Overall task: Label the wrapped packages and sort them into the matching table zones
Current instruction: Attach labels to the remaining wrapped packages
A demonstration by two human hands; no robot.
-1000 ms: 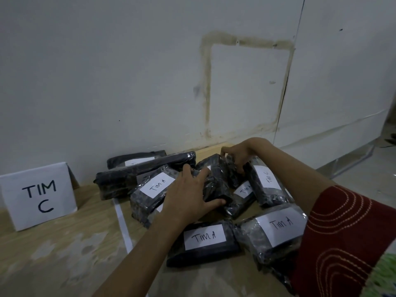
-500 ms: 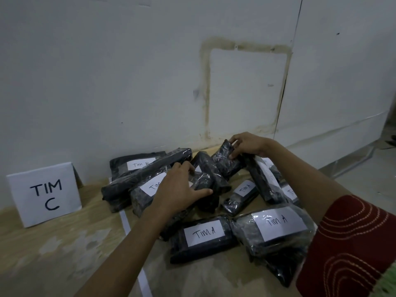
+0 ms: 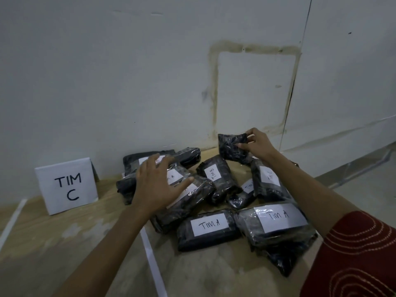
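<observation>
A: Package (image 3: 233, 146) in the right hand (image 3: 256, 143)?
B: Yes, pinched at its edge between thumb and fingers, held up over the far side of the pile (image 3: 242, 196).
A: Left hand (image 3: 158, 183)?
B: Fingers straight and spread, palm down on the pile's left packages.
A: Between the hands?
B: TIM B package (image 3: 216, 176). Left of the left hand stands the TIM C sign (image 3: 66, 186).
</observation>
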